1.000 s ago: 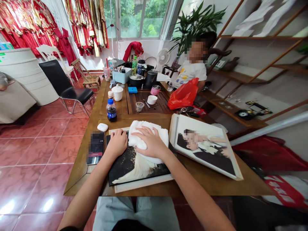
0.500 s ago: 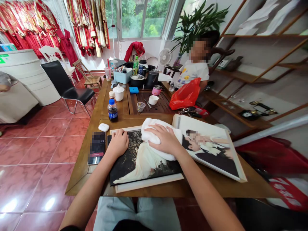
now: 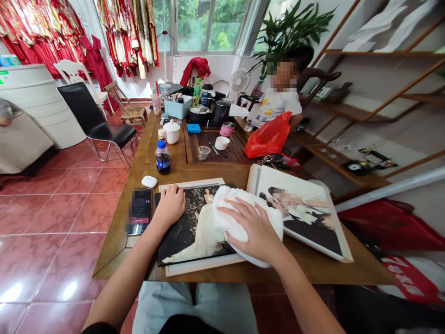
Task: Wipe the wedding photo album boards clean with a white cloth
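My right hand (image 3: 256,228) is spread over a bunched white towel (image 3: 222,204) and grips it against a dark photo panel (image 3: 189,222). The panel shows a figure in a long pale gown. The towel covers its right side. My left hand (image 3: 172,204) lies on the panel's upper left edge, fingers lowered onto the surface and holding nothing. Beneath the panel, a pale-edged board (image 3: 198,267) sticks out at front and back. To the right, a thick white-bordered photo album (image 3: 313,239) lies at an angle, its near left part hidden behind the towel.
A phone (image 3: 139,211), a white earbud case (image 3: 149,181) and a dark drink bottle (image 3: 162,157) stand left of the panel. Farther back are a lidded white cup (image 3: 171,132), a tea tray (image 3: 227,149) and a red plastic bag (image 3: 269,139). Another person (image 3: 280,102) sits at the back right.
My right hand has slid the towel to the right and toward me across the panel, uncovering the pictured figure's upper part. My left hand stays at the left edge.
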Demonstrator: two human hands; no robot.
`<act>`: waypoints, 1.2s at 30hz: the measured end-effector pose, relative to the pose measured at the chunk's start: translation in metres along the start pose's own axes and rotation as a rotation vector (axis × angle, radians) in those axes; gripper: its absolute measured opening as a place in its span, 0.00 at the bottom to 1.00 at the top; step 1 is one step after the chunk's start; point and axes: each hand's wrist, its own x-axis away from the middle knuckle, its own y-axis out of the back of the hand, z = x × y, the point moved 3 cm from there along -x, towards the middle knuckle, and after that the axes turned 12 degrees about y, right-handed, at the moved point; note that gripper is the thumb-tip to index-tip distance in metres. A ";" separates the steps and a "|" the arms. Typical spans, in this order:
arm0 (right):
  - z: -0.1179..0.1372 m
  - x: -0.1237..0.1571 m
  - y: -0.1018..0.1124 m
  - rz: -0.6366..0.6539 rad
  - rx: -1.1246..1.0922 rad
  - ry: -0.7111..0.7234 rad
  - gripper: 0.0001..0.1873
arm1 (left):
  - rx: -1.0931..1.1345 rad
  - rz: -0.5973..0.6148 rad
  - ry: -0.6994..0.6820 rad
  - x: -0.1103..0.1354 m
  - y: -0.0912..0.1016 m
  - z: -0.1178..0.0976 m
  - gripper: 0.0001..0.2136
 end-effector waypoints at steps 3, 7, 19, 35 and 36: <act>0.007 0.013 0.001 0.005 0.010 -0.008 0.31 | -0.008 0.003 -0.012 -0.001 -0.001 0.000 0.16; 0.004 0.004 0.001 0.024 0.006 -0.008 0.30 | -0.019 0.010 -0.035 -0.001 -0.002 0.001 0.16; -0.020 -0.066 -0.009 0.012 -0.044 -0.032 0.28 | -0.067 0.014 -0.042 0.000 0.003 0.000 0.17; 0.016 0.001 0.000 0.034 -0.049 0.063 0.32 | -0.038 0.002 -0.038 -0.001 0.002 0.000 0.17; 0.016 -0.003 0.000 0.042 -0.053 0.058 0.32 | -0.042 0.006 -0.042 -0.001 0.002 0.000 0.18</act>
